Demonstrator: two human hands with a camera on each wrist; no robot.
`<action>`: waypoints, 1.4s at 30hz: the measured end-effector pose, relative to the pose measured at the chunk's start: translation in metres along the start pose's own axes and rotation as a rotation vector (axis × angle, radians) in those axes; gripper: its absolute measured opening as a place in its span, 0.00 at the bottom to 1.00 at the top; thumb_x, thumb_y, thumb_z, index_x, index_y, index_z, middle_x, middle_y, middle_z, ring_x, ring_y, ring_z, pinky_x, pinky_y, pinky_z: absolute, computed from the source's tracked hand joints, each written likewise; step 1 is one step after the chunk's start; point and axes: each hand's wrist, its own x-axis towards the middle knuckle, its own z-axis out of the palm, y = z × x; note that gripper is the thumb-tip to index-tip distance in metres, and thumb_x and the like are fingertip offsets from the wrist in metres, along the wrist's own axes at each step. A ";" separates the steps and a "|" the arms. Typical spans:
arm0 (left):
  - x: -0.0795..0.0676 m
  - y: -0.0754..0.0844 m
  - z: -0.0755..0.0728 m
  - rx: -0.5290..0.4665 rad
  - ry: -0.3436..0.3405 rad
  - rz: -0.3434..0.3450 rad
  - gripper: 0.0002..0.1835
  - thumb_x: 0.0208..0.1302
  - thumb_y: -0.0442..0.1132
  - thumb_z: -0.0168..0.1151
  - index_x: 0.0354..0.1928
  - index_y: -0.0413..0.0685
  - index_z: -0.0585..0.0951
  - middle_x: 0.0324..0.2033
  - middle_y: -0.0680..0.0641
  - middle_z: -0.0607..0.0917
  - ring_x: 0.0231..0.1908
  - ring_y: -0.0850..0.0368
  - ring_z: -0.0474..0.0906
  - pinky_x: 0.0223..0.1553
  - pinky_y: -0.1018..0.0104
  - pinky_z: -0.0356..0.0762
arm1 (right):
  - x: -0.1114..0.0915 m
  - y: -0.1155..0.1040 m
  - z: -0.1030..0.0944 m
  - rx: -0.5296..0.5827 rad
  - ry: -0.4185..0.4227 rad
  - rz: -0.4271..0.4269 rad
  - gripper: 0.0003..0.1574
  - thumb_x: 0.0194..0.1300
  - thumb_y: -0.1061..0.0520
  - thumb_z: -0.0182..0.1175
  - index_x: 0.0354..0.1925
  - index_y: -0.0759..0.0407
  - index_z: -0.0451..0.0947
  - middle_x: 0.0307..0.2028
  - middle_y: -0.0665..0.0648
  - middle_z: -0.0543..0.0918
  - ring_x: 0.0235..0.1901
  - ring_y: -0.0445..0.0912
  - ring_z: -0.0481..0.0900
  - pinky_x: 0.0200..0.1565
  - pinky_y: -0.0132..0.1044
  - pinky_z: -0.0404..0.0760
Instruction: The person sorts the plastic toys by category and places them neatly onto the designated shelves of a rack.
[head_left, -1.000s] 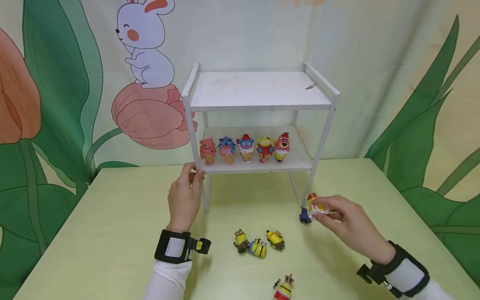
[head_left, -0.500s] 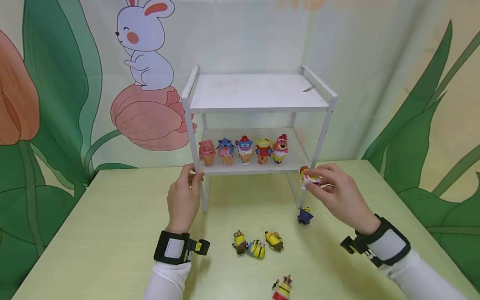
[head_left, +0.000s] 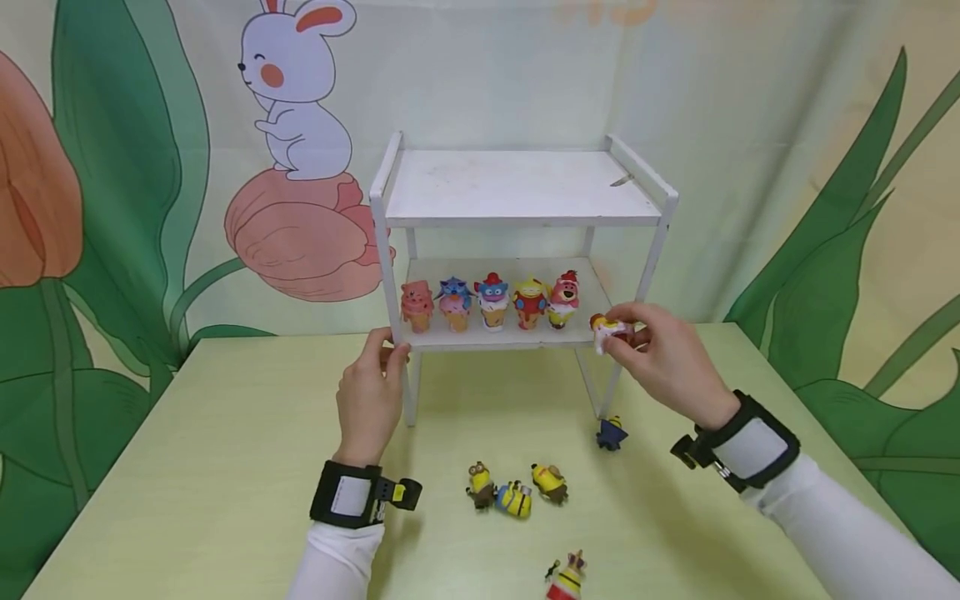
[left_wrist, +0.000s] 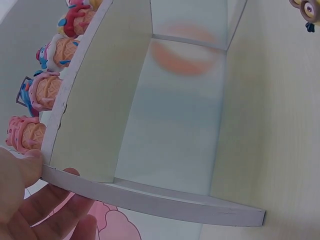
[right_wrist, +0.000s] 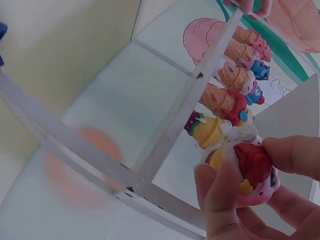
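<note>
A toy (head_left: 603, 335) with a red top is pinched between the thumb and fingers of the right hand (head_left: 671, 362), at the white rack's (head_left: 517, 185) lower right corner; whether it touches the rack is hard to tell. The left hand (head_left: 369, 400) grips the rack's left front leg. Five cone toys (head_left: 492, 307) stand in a row on the lower shelf (head_left: 517, 268).

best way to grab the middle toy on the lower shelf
Probably pinch the middle toy by its cone, from the open front: it stands upright, the cone is narrower than the head, leaving side room, and the top shelf is overhead.
</note>
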 end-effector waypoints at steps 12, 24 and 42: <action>-0.001 0.001 0.002 0.005 -0.004 0.002 0.16 0.73 0.45 0.55 0.56 0.46 0.75 0.35 0.43 0.86 0.29 0.47 0.81 0.25 0.59 0.71 | 0.032 -0.017 -0.015 -0.207 -0.161 -0.066 0.10 0.65 0.63 0.60 0.45 0.65 0.81 0.31 0.56 0.82 0.28 0.48 0.76 0.30 0.41 0.75; -0.001 -0.001 0.002 -0.011 0.005 0.021 0.16 0.73 0.44 0.55 0.56 0.45 0.75 0.34 0.43 0.86 0.27 0.48 0.80 0.24 0.60 0.69 | 0.068 -0.050 -0.029 -0.420 -0.448 -0.060 0.14 0.60 0.70 0.53 0.44 0.72 0.79 0.40 0.65 0.83 0.32 0.52 0.80 0.38 0.46 0.79; 0.000 0.003 0.001 -0.018 -0.003 0.009 0.16 0.73 0.44 0.55 0.57 0.44 0.75 0.34 0.42 0.86 0.27 0.47 0.79 0.24 0.60 0.69 | 0.110 -0.076 -0.027 -0.664 -0.562 0.155 0.02 0.59 0.70 0.56 0.33 0.66 0.75 0.27 0.58 0.76 0.26 0.49 0.70 0.29 0.39 0.70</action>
